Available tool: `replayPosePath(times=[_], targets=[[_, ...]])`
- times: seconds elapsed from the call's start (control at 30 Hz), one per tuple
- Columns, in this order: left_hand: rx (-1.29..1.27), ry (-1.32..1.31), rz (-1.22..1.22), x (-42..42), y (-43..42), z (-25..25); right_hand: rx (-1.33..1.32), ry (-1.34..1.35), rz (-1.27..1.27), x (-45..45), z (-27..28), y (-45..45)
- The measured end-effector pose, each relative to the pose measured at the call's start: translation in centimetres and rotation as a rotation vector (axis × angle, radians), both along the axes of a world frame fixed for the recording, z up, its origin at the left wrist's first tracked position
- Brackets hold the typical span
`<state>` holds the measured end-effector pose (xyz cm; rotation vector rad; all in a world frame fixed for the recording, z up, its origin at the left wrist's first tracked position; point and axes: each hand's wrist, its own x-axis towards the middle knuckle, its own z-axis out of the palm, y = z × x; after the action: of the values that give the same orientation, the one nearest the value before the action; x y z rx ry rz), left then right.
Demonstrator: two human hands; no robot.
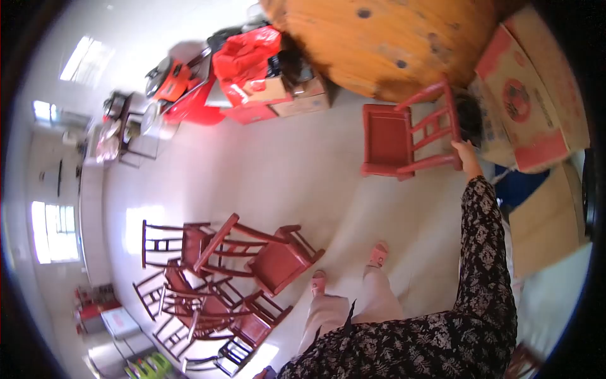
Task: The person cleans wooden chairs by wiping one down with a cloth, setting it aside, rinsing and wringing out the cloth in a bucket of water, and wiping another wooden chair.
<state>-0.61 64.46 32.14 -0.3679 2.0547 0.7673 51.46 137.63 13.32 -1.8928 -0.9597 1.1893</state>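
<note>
One pale floor (208, 170), smooth and a little shiny, is the largest thing. Next comes one wooden tabletop (391, 38), orange-brown, with a curved edge and some dark spots on its surface. At the right there is one big cardboard box (536, 101) with red printing, and below it one plain brown cardboard sheet (546, 224), flat and matt.

At the lower left stand at least five dark red chairs (278, 265), crowded and overlapping, so I cannot count them exactly. They seem to be of painted wood, with square seats and slatted backs.

One more red chair (387, 142) is well apart from this group, near the tabletop and just beside the big box. Its seat is flat and nearly square, and its back has straight bars. The right hand (468, 158) is closed around the top of this back; the sleeve (483, 243) is black cloth with a pale leaf pattern.

Near the far wall lies one red plastic bag (249, 57), shiny and wrinkled, on cardboard boxes. On the feet are two pink slippers (378, 254). Of the left hand (260, 375) only a small piece shows at the bottom edge; how open it is, or what it holds, I cannot tell.
</note>
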Motion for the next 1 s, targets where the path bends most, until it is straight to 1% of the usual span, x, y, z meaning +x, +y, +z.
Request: replayPosePath(times=[0.03, 0.1, 0.13, 0.2, 0.23, 0.3, 0.33, 0.37, 0.4, 0.43, 0.5, 0.53, 0.57, 0.63, 0.7, 0.77, 0.8, 0.87, 0.9, 0.93, 0.97, 1.0], targets=[[-0.021, -0.003, -0.013, 1.1, -0.4, 0.6, -0.003, 0.004, 0.031, -0.7, 0.5, -0.3], [-0.065, -0.025, -0.046, 3.1, -0.6, 1.5, -0.023, -0.178, 0.153, -0.9, 1.8, -0.7], [-0.086, -0.04, -0.062, 4.2, -0.7, 1.8, -0.024, -0.184, 0.181, -0.3, 0.3, -0.5], [-0.119, -0.068, -0.085, 6.5, -1.0, 2.3, -0.299, -0.178, 0.196, 0.0, -1.3, 0.1], [-0.144, -0.079, -0.09, 7.7, -1.4, 3.1, -0.305, -0.181, 0.235, -0.5, -2.0, 0.0], [-0.187, -0.09, -0.11, 9.3, -2.0, 4.6, -0.266, 0.276, 0.116, -3.0, -0.8, -1.1], [-0.162, -0.098, 0.037, 9.1, -2.6, 3.9, -0.349, 0.247, 0.105, -4.5, 0.6, -1.5], [-0.133, -0.107, 0.175, 8.6, -3.3, 2.7, -0.349, 0.244, 0.119, -6.3, 1.0, -1.8], [-0.092, -0.103, 0.087, 8.2, -3.6, 2.3, -0.35, 0.306, 0.116, -7.4, 1.5, -2.2], [-0.077, -0.115, 0.071, 7.8, -4.2, 1.3, -0.34, 0.362, 0.1, -7.8, 2.3, -2.7], [-0.101, -0.208, 0.364, 6.5, -5.1, -1.3, -0.09, 0.346, 0.416, -8.7, 4.0, -5.4], [-0.044, -0.204, 0.228, 6.3, -1.8, 0.4, -0.232, 0.396, 0.322, -9.1, 1.6, -5.6], [-0.133, -0.192, 0.253, 6.4, 1.6, 2.5, -0.369, 0.454, 0.228, -9.6, -0.2, -5.3], [0.042, -0.219, 0.261, 2.9, -5.9, -5.5, -0.209, 0.593, 0.064, -13.6, 3.2, -11.6], [0.111, -0.248, 0.233, 0.4, -4.0, -7.0, -0.235, 0.583, 0.0, -14.9, 3.7, -16.8], [0.199, -0.291, 0.224, -1.7, -0.7, -6.8, -0.053, 0.481, -0.038, -15.6, 1.2, -21.4], [0.235, -0.313, 0.215, -3.2, 0.5, -6.5, -0.027, 0.477, -0.078, -16.2, 2.0, -23.2], [0.276, -0.364, 0.182, -7.4, 0.6, -6.0, -0.077, 0.446, -0.089, -17.4, 3.7, -28.9], [0.371, -0.487, 0.253, -10.2, -0.9, -9.4, -0.062, 0.439, -0.146, -18.2, 3.9, -31.5], [0.426, -0.475, 0.216, -12.8, -0.8, -11.9, -0.061, 0.415, -0.181, -18.7, 4.0, -33.3], [0.48, -0.464, 0.185, -15.3, -1.1, -13.1, -0.064, 0.39, -0.211, -19.5, 4.3, -35.5], [0.466, -0.479, 0.149, -16.9, -0.8, -12.3, -0.059, 0.378, -0.207, -20.5, 5.1, -38.0]])
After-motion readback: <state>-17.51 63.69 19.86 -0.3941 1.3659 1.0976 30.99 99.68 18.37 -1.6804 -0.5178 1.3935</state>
